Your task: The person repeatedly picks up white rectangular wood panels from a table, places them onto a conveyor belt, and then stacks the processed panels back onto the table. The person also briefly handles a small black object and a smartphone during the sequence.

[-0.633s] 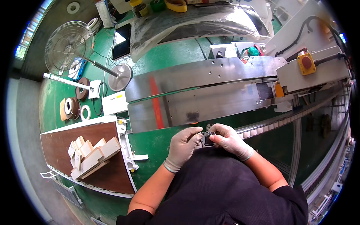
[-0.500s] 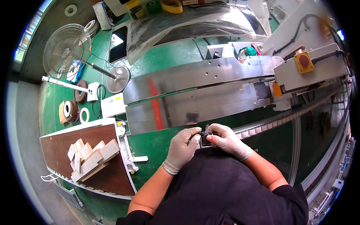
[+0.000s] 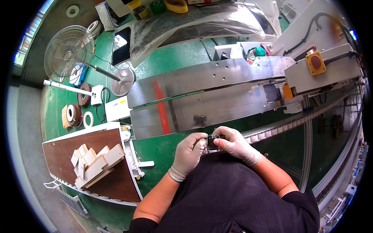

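Observation:
Both my hands wear thin whitish gloves and meet in front of my dark shirt. Between the thumb and fingers of my right hand (image 3: 236, 146) is a small glossy black object with rounded corners (image 3: 212, 142); its exact kind does not show. My left hand (image 3: 186, 156) is pinched closed right beside the object's left side. Whether those fingertips touch it, or hold some small thing, I cannot make out. Just beyond my hands lies the near edge of a long metal machine table (image 3: 229, 103), crossed by a red stripe (image 3: 161, 110) at its left.
At the right end stands a machine head with a red button on a yellow box (image 3: 315, 63). A roller rail (image 3: 272, 131) runs along the right. To the left are a brown-topped cart (image 3: 62, 151) with stacked wooden pieces (image 3: 95, 163), a standing fan (image 3: 70, 52) and tape rolls (image 3: 74, 115).
The black object has turned slightly in my right fingers, so more of its shiny face shows. My left fingertips have curled in a little beside it.

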Motion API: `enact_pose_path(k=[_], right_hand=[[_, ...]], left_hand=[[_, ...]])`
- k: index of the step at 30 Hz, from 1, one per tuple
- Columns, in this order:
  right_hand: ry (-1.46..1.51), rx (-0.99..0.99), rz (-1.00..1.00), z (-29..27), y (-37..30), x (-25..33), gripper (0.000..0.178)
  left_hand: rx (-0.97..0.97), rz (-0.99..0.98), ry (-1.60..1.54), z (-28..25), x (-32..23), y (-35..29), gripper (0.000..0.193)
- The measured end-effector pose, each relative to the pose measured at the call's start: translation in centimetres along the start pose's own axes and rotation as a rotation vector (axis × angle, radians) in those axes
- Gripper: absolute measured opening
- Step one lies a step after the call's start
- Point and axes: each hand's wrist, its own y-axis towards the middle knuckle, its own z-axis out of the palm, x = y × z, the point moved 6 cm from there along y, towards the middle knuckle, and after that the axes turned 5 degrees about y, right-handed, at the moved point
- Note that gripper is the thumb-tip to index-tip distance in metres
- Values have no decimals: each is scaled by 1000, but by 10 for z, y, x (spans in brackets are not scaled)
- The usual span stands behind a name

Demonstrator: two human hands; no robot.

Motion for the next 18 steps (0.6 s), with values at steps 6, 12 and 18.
enact_pose_path(k=[6, 12, 18], right_hand=[[-93, -10, -105, 1, 0, 6, 37], [-218, 25, -198, 4, -8, 28, 38], [-181, 10, -205, 3, -6, 23, 36]], left_hand=[[214, -114, -41, 10, -13, 2, 32], [310, -188, -113, 16, -8, -1, 28], [303, -161, -178, 22, -5, 1, 40]])
